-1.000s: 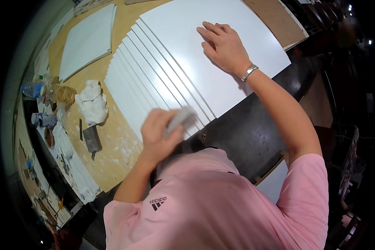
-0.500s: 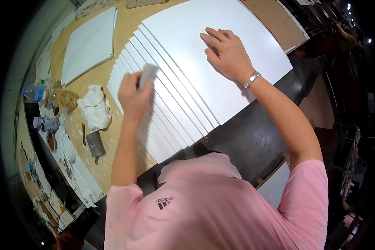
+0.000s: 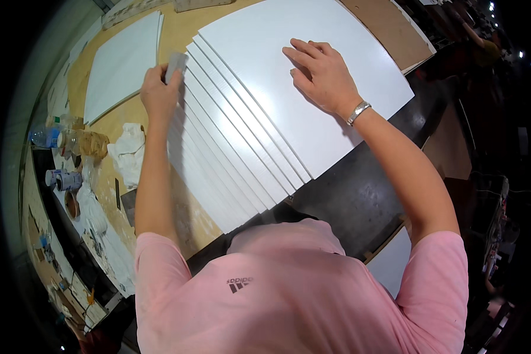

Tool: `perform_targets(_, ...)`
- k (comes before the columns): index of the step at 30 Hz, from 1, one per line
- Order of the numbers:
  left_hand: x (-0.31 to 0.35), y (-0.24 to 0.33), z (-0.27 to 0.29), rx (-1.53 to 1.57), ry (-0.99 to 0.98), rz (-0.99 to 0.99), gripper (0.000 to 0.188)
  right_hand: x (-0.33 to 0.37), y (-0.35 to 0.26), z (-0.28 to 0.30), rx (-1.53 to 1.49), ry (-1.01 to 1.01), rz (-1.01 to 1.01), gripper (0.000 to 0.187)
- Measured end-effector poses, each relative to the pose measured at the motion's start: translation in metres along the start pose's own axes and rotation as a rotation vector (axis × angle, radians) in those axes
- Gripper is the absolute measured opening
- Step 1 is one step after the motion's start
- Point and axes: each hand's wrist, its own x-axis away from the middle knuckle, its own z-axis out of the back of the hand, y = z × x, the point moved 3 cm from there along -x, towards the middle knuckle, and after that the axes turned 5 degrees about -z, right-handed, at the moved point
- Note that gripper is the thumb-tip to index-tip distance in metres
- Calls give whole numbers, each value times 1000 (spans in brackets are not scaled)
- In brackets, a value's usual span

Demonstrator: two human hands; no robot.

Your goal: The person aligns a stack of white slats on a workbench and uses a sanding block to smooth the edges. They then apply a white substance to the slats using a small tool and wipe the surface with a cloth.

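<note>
My left hand (image 3: pixel 159 94) is closed around a grey sanding block (image 3: pixel 176 64), at the far left corner of a fanned stack of white panels (image 3: pixel 248 41). The panels overlap like steps, with their left edges showing one behind another. My right hand (image 3: pixel 325 76) lies on the broad top panel with its fingers spread, holding nothing. A silver band sits at the right wrist.
Another small stack of white panels (image 3: pixel 124 65) lies at the left of the tan table (image 3: pixel 200 227). Nearby are a crumpled white cloth (image 3: pixel 127 150), a plastic jar (image 3: pixel 91 143) and a blue-white can (image 3: pixel 69 181). A brown board (image 3: pixel 389 29) is at the far right.
My left hand has moved away and to the left with the grey sanding block, across the stepped panel edges. The right hand has stayed in place on the top panel.
</note>
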Motion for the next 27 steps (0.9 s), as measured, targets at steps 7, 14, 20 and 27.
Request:
perform_targets(7,166,121,33,218,-193,-251,25,3,4,1,60,53,29,39)
perform_targets(14,254,193,63,450,-377,-360,34,3,4,-9,82,66,72,40)
perform_targets(20,235,171,76,284,-193,-189,34,5,3,-7,99,62,57,39)
perform_targets(27,179,112,43,115,-86,-138,26,3,4,-4,51,40,35,40)
